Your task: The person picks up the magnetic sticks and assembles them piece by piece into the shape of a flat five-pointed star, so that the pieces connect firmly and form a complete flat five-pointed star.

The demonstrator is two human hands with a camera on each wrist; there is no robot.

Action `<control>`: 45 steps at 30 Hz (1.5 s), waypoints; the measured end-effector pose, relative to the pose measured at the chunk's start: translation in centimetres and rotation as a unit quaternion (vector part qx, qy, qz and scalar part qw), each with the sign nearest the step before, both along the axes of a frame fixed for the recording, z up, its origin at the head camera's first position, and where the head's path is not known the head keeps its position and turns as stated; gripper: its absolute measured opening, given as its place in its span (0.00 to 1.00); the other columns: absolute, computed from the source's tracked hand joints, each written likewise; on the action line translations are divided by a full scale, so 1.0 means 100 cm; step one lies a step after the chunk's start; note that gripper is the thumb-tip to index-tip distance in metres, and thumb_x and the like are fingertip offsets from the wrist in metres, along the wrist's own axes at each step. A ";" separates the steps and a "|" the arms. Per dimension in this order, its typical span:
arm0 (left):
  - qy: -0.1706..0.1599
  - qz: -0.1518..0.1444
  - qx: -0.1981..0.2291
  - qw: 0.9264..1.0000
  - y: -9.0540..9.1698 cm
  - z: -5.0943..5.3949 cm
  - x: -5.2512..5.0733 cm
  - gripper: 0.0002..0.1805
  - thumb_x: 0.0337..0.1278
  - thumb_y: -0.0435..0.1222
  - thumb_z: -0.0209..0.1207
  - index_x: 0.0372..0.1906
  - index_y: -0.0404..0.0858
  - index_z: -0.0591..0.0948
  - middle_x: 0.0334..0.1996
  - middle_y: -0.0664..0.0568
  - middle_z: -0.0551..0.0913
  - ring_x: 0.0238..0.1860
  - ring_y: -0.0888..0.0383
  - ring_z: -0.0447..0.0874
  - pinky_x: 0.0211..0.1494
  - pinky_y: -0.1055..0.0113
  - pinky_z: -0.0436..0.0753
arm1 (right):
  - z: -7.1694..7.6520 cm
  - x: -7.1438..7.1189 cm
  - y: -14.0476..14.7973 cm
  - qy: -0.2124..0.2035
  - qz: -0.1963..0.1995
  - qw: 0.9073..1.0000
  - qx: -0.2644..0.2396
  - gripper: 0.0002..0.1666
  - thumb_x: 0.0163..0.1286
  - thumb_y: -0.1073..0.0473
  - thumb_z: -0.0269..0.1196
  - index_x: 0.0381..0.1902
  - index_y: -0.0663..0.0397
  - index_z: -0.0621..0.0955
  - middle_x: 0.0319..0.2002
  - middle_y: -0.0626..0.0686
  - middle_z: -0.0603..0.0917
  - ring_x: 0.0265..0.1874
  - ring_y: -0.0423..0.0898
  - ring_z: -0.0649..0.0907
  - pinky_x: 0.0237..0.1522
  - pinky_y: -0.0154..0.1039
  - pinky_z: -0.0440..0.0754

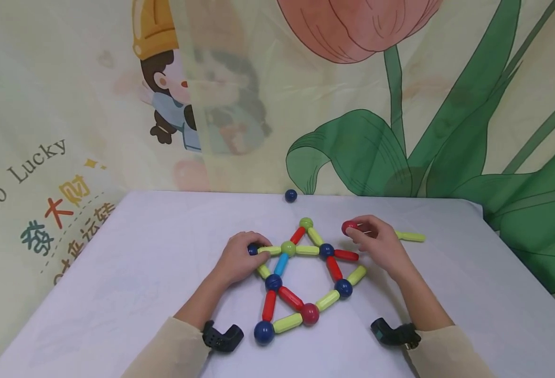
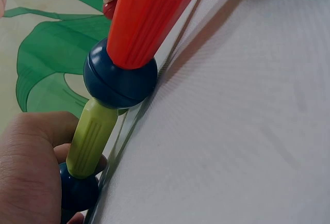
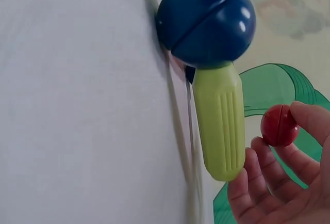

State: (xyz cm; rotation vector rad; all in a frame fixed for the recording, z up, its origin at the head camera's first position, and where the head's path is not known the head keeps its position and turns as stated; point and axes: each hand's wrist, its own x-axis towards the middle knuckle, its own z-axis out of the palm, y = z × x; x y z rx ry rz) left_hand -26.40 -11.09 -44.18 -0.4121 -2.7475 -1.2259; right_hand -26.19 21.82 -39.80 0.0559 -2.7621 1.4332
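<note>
A flat frame of magnetic sticks and balls lies on the table: blue, red and green balls joined by red, yellow-green and light blue sticks. At its left corner my left hand (image 1: 241, 257) grips a blue ball (image 2: 79, 188), with fingers also behind the yellow-green stick (image 2: 93, 139) beside it. My right hand (image 1: 382, 244) pinches a red ball (image 3: 279, 125) between thumb and fingers, held off the frame at its right. Near that hand, a red stick (image 1: 346, 255) and a yellow-green stick (image 1: 356, 275) stick out from blue balls with their outer ends unattached.
A loose blue ball (image 1: 290, 196) sits at the table's back edge. Behind my right hand lies a loose yellow-green stick (image 1: 412, 237). The white table (image 1: 93, 294) meets a printed cloth backdrop (image 1: 239, 173) at the back.
</note>
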 end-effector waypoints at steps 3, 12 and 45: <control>-0.002 -0.001 0.002 1.000 0.000 -0.001 0.000 0.10 0.58 0.38 0.64 0.44 0.46 0.89 0.45 0.53 0.88 0.53 0.51 0.79 0.63 0.47 0.77 | 0.000 0.002 0.005 -0.007 -0.002 1.000 0.006 0.34 0.73 0.41 0.64 0.65 0.57 0.75 0.58 0.62 0.81 0.51 0.55 0.83 0.44 0.36 0.85; 0.000 -0.003 -0.001 1.000 0.000 -0.001 -0.002 0.10 0.58 0.38 0.64 0.44 0.46 0.90 0.45 0.54 0.88 0.52 0.52 0.79 0.62 0.47 0.77 | -0.003 0.012 0.022 -0.042 0.003 0.999 0.021 0.31 0.74 0.44 0.63 0.64 0.59 0.74 0.56 0.62 0.81 0.45 0.52 0.83 0.39 0.36 0.85; -0.002 -0.003 0.005 1.000 0.000 -0.003 -0.002 0.10 0.60 0.38 0.64 0.45 0.46 0.89 0.47 0.52 0.88 0.55 0.50 0.79 0.64 0.47 0.78 | -0.018 0.030 0.039 -0.061 0.050 0.992 0.103 0.27 0.71 0.47 0.67 0.59 0.61 0.81 0.43 0.54 0.87 0.39 0.48 0.80 0.34 0.37 0.83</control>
